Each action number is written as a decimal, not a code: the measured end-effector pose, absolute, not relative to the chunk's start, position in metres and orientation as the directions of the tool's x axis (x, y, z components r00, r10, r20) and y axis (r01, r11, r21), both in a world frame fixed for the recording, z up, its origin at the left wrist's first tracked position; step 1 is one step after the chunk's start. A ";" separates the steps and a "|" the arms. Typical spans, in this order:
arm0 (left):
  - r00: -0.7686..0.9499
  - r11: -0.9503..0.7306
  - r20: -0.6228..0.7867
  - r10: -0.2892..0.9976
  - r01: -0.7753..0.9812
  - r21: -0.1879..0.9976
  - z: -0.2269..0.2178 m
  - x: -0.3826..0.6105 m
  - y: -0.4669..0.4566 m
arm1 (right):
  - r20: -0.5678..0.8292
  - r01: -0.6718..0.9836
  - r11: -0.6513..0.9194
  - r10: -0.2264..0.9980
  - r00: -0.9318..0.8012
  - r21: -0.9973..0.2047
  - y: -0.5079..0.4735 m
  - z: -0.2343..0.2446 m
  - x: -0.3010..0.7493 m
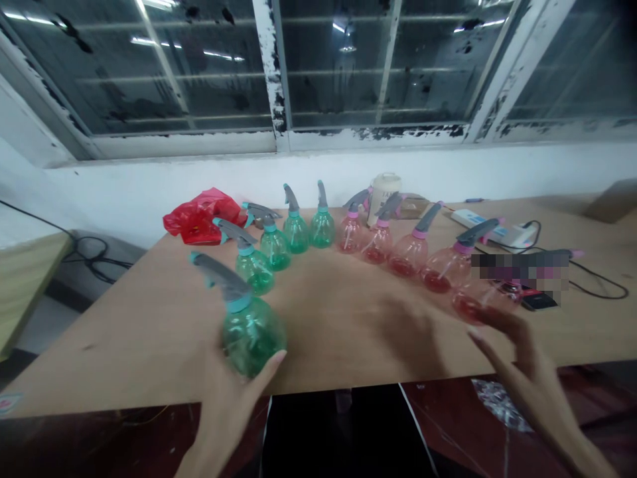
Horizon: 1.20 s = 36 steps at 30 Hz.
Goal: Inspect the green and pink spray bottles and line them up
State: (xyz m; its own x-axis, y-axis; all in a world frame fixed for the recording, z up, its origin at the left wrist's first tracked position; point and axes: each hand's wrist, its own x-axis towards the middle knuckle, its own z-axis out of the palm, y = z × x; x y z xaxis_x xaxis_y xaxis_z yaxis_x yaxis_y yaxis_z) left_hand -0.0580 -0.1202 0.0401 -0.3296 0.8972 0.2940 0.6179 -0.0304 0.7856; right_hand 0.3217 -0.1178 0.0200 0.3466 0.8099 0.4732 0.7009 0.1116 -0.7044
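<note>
At the near left, my left hand (233,392) is wrapped around the round body of a green spray bottle (253,335) with a grey trigger head; the thumb shows at its right side and the other fingers are mostly hidden. My right hand (522,365) is at the near right, thumb and fingers apart, by the base of the nearest pink spray bottle (472,302). Whether its fingertips touch that bottle I cannot tell. Several more green spray bottles (255,271) run back in a slanting row, and several pink spray bottles (408,254) form another on the right.
On the wooden table (328,318), a red plastic bag (204,216) lies at the back left. A pale container (384,192) stands behind the pink bottles. To the right are a white power strip (492,229), a black cable (597,285) and a dark flat object (540,301).
</note>
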 end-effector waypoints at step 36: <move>-0.159 -0.003 0.058 0.986 0.324 0.946 -0.015 -0.003 -0.073 | -0.256 -0.815 -0.387 0.919 -0.300 -0.432 -0.050 -0.010 0.203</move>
